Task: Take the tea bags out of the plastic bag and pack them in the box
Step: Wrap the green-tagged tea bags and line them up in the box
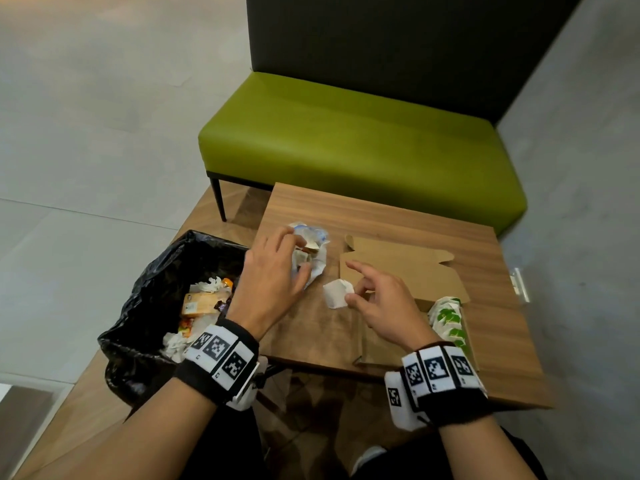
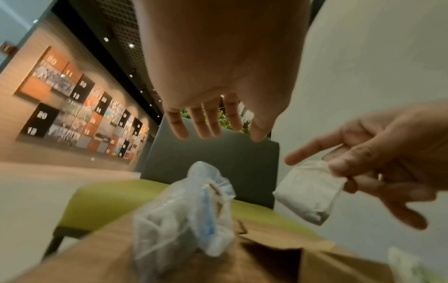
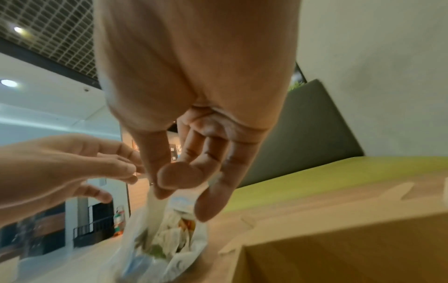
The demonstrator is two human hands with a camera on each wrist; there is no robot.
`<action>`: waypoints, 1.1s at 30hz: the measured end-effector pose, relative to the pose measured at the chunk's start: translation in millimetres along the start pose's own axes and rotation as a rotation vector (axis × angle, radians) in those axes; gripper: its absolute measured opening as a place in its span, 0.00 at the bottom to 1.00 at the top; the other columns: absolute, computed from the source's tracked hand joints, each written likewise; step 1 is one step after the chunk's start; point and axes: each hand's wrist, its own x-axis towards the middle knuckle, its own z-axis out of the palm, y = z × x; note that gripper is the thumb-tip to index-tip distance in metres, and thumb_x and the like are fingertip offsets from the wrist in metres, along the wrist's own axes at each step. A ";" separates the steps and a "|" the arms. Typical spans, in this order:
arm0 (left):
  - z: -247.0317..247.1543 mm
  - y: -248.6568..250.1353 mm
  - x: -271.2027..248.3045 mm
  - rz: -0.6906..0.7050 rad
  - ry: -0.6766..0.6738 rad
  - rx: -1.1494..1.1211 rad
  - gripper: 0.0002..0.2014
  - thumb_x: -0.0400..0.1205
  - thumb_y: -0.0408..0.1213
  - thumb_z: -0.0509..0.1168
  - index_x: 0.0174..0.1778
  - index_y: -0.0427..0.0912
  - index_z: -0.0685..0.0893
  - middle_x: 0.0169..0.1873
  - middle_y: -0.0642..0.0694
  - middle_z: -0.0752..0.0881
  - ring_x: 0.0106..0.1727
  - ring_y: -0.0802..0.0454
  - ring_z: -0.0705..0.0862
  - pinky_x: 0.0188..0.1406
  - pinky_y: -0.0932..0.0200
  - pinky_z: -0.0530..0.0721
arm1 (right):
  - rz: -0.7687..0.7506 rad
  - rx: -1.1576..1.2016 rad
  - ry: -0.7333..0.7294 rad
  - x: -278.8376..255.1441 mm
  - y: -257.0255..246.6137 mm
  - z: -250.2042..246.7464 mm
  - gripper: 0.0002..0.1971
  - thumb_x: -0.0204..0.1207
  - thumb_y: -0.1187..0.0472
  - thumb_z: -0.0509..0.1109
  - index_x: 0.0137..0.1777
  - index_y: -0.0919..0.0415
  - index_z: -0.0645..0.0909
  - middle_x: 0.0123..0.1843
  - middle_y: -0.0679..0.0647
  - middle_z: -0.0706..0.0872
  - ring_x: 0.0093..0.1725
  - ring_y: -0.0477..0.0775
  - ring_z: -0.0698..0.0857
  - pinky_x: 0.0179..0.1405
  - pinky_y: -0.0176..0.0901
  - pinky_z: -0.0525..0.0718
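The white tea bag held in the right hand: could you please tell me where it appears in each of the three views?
Head: white tea bag at centre, pinched by the right hand, just left of the box.
Left wrist: right of centre, under the right hand's fingers.
Right wrist: only a white sliver behind the thumb.
Shared landmark: the plastic bag, lying left of the tea bag.
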 end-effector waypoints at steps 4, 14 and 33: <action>-1.9 39.5 -9.1 -0.121 -0.369 -0.597 0.17 0.84 0.46 0.69 0.68 0.51 0.79 0.57 0.59 0.86 0.58 0.68 0.82 0.53 0.71 0.78 | -0.062 0.247 -0.041 -24.1 5.7 -24.1 0.30 0.77 0.62 0.76 0.78 0.43 0.74 0.36 0.46 0.89 0.29 0.40 0.79 0.38 0.43 0.81; 25.1 81.9 -24.6 -0.187 -0.372 -0.870 0.03 0.82 0.35 0.71 0.46 0.43 0.90 0.39 0.42 0.91 0.42 0.44 0.89 0.44 0.48 0.87 | -0.009 0.321 0.050 -58.3 33.8 -56.0 0.17 0.71 0.51 0.81 0.60 0.48 0.88 0.38 0.48 0.91 0.34 0.45 0.85 0.42 0.52 0.88; 56.3 108.0 -52.0 0.154 -0.797 0.071 0.18 0.84 0.45 0.68 0.70 0.52 0.80 0.63 0.48 0.85 0.63 0.50 0.83 0.64 0.52 0.83 | 0.347 -0.279 -0.083 -89.8 126.9 -101.5 0.03 0.79 0.51 0.75 0.44 0.45 0.88 0.38 0.37 0.86 0.41 0.37 0.83 0.35 0.35 0.76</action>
